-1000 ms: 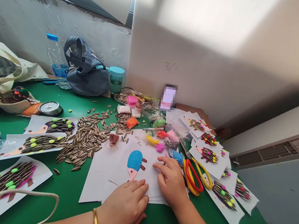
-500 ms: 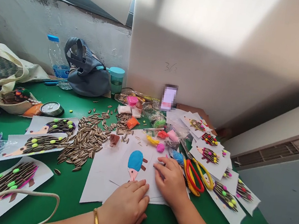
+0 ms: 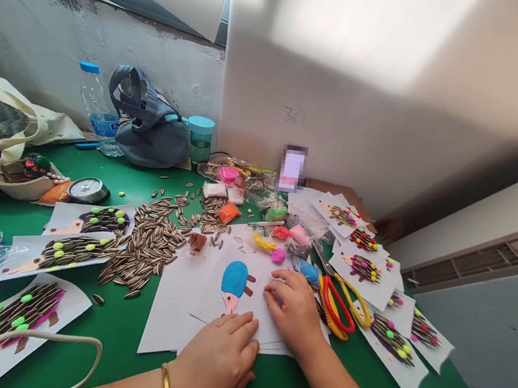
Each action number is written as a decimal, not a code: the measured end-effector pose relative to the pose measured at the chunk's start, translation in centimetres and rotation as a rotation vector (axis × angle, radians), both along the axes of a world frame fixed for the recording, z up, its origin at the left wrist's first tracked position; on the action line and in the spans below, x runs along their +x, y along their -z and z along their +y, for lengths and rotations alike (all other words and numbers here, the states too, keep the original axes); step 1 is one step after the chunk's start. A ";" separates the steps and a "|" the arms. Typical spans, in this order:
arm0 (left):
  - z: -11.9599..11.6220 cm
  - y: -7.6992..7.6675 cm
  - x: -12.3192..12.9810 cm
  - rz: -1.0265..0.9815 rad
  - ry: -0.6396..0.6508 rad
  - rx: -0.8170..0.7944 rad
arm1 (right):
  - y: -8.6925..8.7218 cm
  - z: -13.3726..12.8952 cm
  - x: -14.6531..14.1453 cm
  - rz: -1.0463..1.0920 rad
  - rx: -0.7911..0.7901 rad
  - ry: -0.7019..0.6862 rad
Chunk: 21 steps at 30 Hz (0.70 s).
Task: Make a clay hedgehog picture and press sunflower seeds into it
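A hedgehog figure (image 3: 234, 280) with a blue body, pinkish snout and brown feet lies on white paper (image 3: 167, 309) in front of me. My left hand (image 3: 223, 351) rests flat on the paper's lower edge, fingers stretched out, tips by the snout. To the right of the figure, my right hand (image 3: 295, 310) lies on the sheets with its fingers bent and a little apart. Nothing shows in its grasp. Just beyond it are a blue lump of clay (image 3: 308, 272) and red-and-yellow-handled scissors (image 3: 337, 309).
Sunflower seeds (image 3: 149, 246) are heaped left of the paper. Hedgehog pictures (image 3: 359, 267) covered with seeds and coloured dots lie at both sides. Wrapped clay (image 3: 229, 213), a phone (image 3: 292, 170), a teal-lidded cup (image 3: 199, 138) and a bag (image 3: 152, 132) stand farther back. A white cable (image 3: 97, 351) crosses the lower left.
My right hand's fingers have shifted very slightly on the paper. My left hand and the hedgehog figure stay in place.
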<state>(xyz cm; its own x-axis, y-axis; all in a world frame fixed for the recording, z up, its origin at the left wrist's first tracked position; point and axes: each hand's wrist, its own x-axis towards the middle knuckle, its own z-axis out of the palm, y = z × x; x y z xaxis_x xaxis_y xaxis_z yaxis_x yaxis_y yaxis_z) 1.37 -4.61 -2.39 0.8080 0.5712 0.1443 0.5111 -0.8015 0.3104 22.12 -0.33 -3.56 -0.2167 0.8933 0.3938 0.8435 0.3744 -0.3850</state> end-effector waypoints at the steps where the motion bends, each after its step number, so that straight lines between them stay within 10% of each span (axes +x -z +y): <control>1: 0.0 0.1 0.0 -0.003 0.001 0.001 | 0.0 0.1 -0.1 -0.009 -0.003 0.000; 21: 0.0 -0.1 0.0 -0.002 0.000 -0.026 | -1.4 1.5 -1.9 0.153 -0.049 -0.023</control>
